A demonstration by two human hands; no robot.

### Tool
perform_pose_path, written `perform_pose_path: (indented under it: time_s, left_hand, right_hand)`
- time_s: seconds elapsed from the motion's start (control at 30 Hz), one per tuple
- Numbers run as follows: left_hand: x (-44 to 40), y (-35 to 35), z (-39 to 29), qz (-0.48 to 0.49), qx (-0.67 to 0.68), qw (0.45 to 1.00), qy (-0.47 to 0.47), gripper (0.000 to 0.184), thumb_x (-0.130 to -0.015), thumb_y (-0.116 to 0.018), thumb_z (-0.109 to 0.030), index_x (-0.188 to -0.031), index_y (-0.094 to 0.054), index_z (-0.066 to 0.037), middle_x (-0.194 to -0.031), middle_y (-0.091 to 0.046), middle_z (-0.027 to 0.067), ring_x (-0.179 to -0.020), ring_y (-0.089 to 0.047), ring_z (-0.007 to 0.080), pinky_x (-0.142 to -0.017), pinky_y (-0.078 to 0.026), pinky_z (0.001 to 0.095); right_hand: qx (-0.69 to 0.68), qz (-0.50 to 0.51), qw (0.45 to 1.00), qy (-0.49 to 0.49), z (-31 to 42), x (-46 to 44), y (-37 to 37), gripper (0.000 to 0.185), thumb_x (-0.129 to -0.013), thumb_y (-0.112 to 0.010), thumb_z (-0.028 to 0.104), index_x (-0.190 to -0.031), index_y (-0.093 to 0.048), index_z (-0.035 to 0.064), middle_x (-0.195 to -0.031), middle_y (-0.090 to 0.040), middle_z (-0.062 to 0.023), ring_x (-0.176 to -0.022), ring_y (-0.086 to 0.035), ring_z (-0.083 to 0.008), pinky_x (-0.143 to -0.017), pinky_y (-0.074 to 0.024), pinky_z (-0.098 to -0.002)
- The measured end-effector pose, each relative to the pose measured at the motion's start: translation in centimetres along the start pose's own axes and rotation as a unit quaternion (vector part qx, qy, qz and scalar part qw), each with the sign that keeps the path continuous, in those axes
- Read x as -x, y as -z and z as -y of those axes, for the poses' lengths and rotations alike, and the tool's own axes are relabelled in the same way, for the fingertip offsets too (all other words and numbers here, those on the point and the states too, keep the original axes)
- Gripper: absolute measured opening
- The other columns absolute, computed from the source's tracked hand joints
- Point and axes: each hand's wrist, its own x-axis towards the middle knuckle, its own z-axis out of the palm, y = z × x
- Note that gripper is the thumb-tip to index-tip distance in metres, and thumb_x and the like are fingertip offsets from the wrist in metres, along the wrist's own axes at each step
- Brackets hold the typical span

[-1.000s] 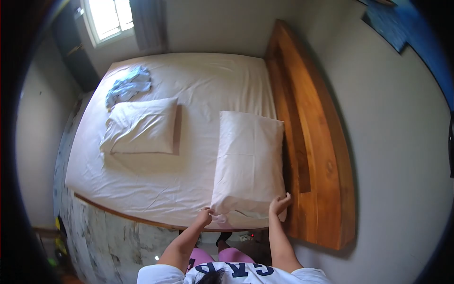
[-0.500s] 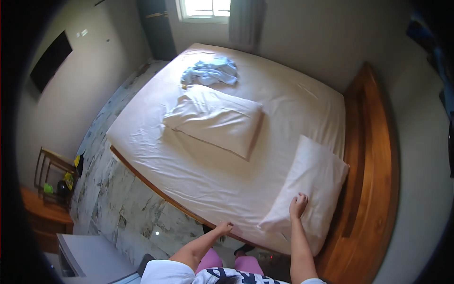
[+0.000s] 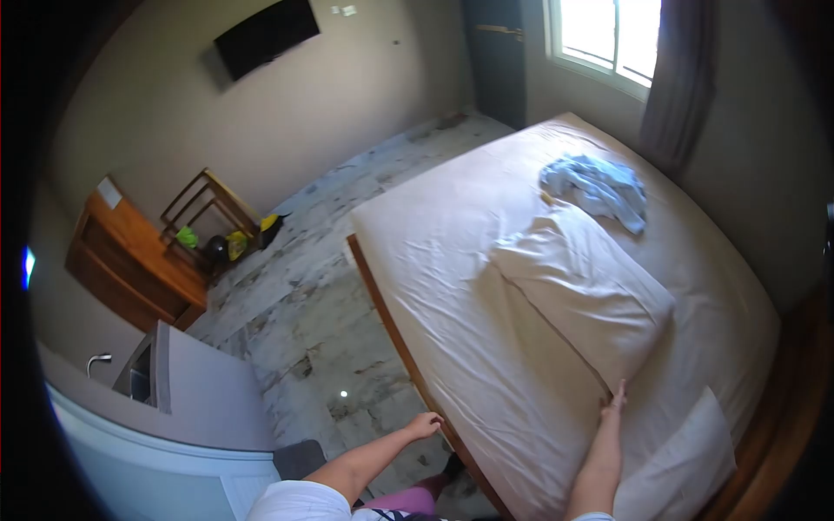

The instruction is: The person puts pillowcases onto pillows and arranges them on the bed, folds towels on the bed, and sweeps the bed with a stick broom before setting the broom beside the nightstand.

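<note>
My right hand (image 3: pixel 613 401) reaches over the mattress with fingers apart, at the near corner of a rumpled white pillow (image 3: pixel 591 286). Whether the fingertips press on the fabric is hard to tell. Near the bed's wooden side edge, my left hand (image 3: pixel 425 425) hangs with curled fingers and nothing visible in them. A second white pillow (image 3: pixel 686 460) lies at the lower right, by the headboard, partly cut off by the view. Beyond the first pillow is a crumpled light blue cloth (image 3: pixel 599 187).
The bed (image 3: pixel 434 226) has a pale fitted sheet and a dark wood headboard (image 3: pixel 782 451) at right. Marble-look floor (image 3: pixel 304 347) runs along its left side. A wooden chair (image 3: pixel 208 200), a wooden cabinet (image 3: pixel 130 260) and a grey panel (image 3: pixel 213 382) stand at left.
The view has swung left. My hands have let go of the pillow by the headboard; my right hand has moved to the other pillow's corner, my left hand to the bed's side edge.
</note>
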Motion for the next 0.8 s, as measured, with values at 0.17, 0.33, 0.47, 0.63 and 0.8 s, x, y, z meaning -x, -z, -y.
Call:
perform_pose_path:
  time_s: [0.17,0.33,0.47,0.63,0.8]
  left_hand:
    - [0.4,2.8,5.5,-0.062,0.034,0.995,0.077,0.026,-0.08,-0.054,-0.016,-0.101,-0.062,-0.003,-0.092,-0.065,0.0117,-0.083,-0.063,0.0201,-0.075,-0.049,0.0323]
    - [1.3,1.4,6.2,0.002,0.137,0.983,0.125,0.025,-0.085,-0.052,-0.011,-0.107,-0.059,-0.003,-0.095,-0.063,0.0049,-0.076,-0.061,0.0119,-0.063,-0.048,0.0253]
    - [0.7,-0.5,1.7,0.062,0.224,0.952,0.202,0.026,-0.089,-0.049,-0.017,-0.112,-0.057,-0.007,-0.102,-0.062,0.001,-0.08,-0.061,0.0105,-0.058,-0.047,0.0226]
    - [-1.2,-2.4,-5.5,0.057,0.365,0.911,0.185,0.035,-0.09,-0.05,-0.03,-0.116,-0.052,-0.008,-0.109,-0.059,0.0006,-0.09,-0.061,0.0155,-0.068,-0.05,0.0279]
    - [-1.0,-2.3,-15.8,0.093,0.652,0.737,0.151,0.077,-0.08,-0.053,-0.06,-0.133,-0.034,-0.008,-0.13,-0.044,0.0094,-0.116,-0.048,0.0289,-0.094,-0.04,0.0464]
  right_hand:
    - [-0.01,-0.022,1.0,-0.012,5.7,1.7,-6.3,0.101,-0.05,-0.083,0.053,-0.125,-0.04,0.0009,-0.124,-0.046,-0.0145,-0.103,-0.052,-0.0295,-0.077,-0.0523,-0.0445]
    - [0.004,0.014,1.0,0.027,7.3,-2.2,-6.9,0.08,-0.068,-0.077,0.038,-0.118,-0.043,-0.0137,-0.109,-0.057,-0.0175,-0.09,-0.06,-0.0288,-0.078,-0.0519,-0.0413]
    - [-0.009,0.119,0.992,0.049,12.8,1.1,-10.3,0.054,-0.078,-0.068,0.031,-0.113,-0.053,-0.0074,-0.106,-0.059,-0.0113,-0.085,-0.061,-0.0212,-0.07,-0.0524,-0.0337]
    - [-0.131,0.341,0.917,0.163,18.9,13.4,-12.8,0.033,-0.09,-0.052,0.022,-0.116,-0.051,0.0014,-0.103,-0.059,-0.0066,-0.094,-0.058,-0.0178,-0.083,-0.048,-0.0322]
    - [-0.18,0.401,0.882,0.17,25.2,28.1,-8.0,0.031,-0.089,-0.051,0.016,-0.114,-0.051,-0.0005,-0.105,-0.059,-0.0077,-0.095,-0.057,-0.018,-0.084,-0.047,-0.0314]
